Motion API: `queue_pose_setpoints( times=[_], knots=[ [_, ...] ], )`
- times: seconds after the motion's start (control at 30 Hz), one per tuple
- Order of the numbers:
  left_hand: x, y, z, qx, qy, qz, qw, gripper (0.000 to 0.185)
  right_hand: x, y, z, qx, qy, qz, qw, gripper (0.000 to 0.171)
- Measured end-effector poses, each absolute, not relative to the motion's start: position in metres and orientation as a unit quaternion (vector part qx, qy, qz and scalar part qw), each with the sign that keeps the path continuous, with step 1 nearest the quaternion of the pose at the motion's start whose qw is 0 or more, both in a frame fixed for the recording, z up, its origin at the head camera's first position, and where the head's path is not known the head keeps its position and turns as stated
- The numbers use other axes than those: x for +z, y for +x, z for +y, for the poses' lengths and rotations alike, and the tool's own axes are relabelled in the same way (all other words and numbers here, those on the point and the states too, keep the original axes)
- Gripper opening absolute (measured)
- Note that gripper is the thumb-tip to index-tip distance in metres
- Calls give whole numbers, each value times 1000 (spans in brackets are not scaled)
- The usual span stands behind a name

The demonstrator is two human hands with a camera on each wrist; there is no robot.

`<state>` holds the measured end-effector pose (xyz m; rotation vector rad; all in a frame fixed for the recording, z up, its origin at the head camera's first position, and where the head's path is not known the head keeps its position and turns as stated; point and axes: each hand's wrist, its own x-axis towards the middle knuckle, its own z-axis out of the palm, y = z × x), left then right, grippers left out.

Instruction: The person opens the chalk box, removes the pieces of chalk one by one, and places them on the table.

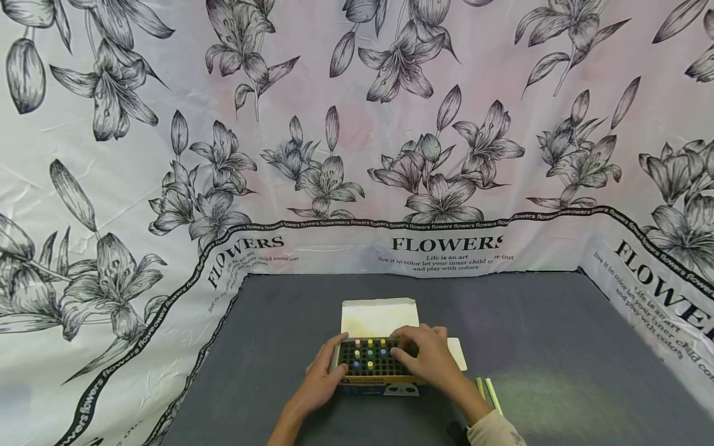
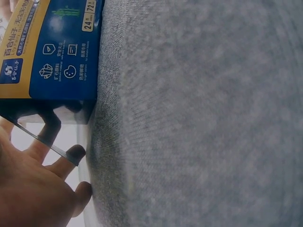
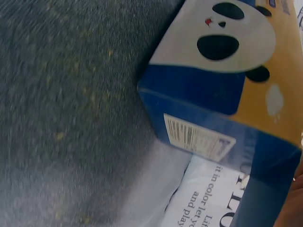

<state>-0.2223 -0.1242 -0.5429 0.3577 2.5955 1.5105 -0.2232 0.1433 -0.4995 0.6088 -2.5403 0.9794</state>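
Note:
A blue and orange chalk box (image 1: 385, 380) stands lid-up on the grey surface, its pale lid (image 1: 379, 317) folded back. Inside is a black grid of holes with several coloured chalk sticks (image 1: 370, 354) upright in its left and middle part. My left hand (image 1: 320, 378) holds the box's left end, thumb by the front corner and index finger near the back one; in the left wrist view its other fingers spread beside the dark box end. Over the grid's right part my right hand (image 1: 429, 356) bends its thumb and index finger close above the holes; I cannot tell whether they pinch a chalk.
Two yellow-green sticks (image 1: 491, 394) lie right of the box, beside my right forearm. A pale side flap (image 1: 456, 354) sticks out at the box's right end. Flower-printed cloth (image 1: 446, 248) borders the grey surface (image 1: 558, 347) at the back and sides.

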Motion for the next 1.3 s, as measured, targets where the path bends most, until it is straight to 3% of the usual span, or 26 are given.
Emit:
queue_pose_setpoints(
  times=[0.43, 1.3],
  knots=[
    [-544, -223, -124, 493, 122, 860, 53, 61, -503, -221, 127, 302, 185, -923, 153, 14],
    [-545, -224, -124, 500, 122, 856, 52, 61, -506, -221, 122, 280, 177, -930, 157, 9]
  ],
)
